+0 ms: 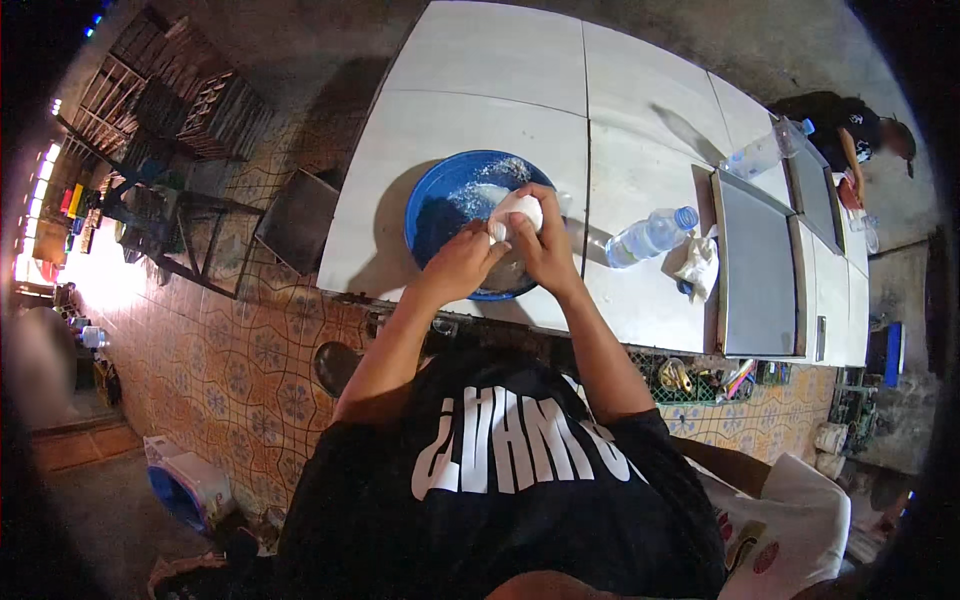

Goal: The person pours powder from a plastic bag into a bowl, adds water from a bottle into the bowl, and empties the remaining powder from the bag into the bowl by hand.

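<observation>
Both my hands hold a smooth white lump that looks like dough (520, 212) over a blue basin (412, 215). My right hand (543, 245) wraps around its upper right side, thumb across the front. The fingers of my left hand (462, 262) close on its lower left end, close to the right thumb. White powder (500, 172) dusts the basin's inner wall, and more pale material lies inside, partly hidden by my hands. The basin stands on a white-topped table (480, 60) in front of me.
To the basin's right lie a clear plastic bottle (652, 238) and a crumpled white bag (699, 262). Beyond are a metal tray (757, 275), a second tray (814, 200) and a larger bottle (762, 157). Another person (850, 135) bends over the table's far right end.
</observation>
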{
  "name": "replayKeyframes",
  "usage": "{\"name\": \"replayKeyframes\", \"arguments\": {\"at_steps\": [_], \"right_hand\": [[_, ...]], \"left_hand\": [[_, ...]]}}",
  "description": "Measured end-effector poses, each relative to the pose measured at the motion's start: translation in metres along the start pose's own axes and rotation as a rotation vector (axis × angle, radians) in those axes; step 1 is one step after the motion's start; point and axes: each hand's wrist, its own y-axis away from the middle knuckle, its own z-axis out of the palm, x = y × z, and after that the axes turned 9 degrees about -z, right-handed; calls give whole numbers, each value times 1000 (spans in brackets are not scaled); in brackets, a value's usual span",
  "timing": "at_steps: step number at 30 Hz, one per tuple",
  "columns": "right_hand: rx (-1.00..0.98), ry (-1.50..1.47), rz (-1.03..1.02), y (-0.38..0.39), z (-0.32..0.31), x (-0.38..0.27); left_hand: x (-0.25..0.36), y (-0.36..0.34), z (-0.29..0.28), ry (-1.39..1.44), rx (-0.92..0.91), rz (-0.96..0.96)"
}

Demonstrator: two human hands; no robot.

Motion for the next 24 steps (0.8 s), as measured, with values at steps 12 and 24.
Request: {"name": "replayKeyframes", "arguments": {"at_steps": [12, 24], "right_hand": [[-92, 95, -22, -4, 1, -10], [-81, 139, -96, -9, -8, -20]], "left_hand": [[13, 5, -12, 118, 9, -89], [-10, 1, -7, 237, 109, -122]]}}
